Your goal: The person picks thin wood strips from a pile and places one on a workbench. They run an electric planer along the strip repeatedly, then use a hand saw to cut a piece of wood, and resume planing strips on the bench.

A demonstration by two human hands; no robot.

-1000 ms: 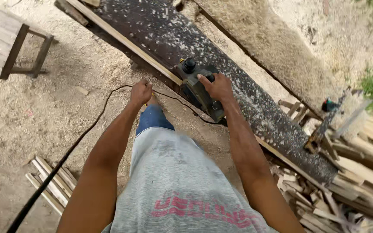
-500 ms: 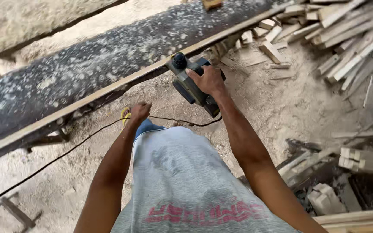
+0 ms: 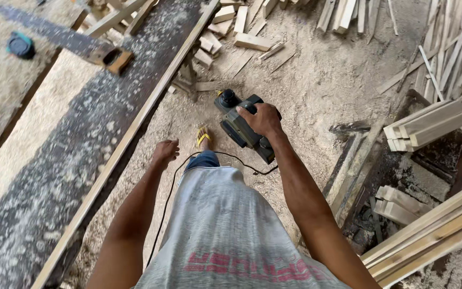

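Observation:
My right hand [image 3: 263,119] grips the handle of a dark electric hand planer [image 3: 241,126], held in the air above the sawdust floor, clear of the bench. Its black cord [image 3: 209,156] loops from the tool across my front and runs down along my left side. My left hand [image 3: 165,152] hangs loosely curled and holds nothing, close to the cord and just right of the long dark workbench [image 3: 81,150]. A thin pale wooden strip [image 3: 129,139] lies along the bench's near edge. My foot in a yellow sandal [image 3: 204,136] shows below the planer.
Sawdust covers the floor and bench. A blue tape measure [image 3: 20,45] lies at the far left. Loose offcuts [image 3: 241,32] lie scattered ahead. Stacks of wooden slats [image 3: 429,126] and long boards [image 3: 429,235] crowd the right side.
I have turned and stepped away from the bench, so it has swung to my left. The planer, earlier at the bench's surface, now hangs over the floor in my right hand.

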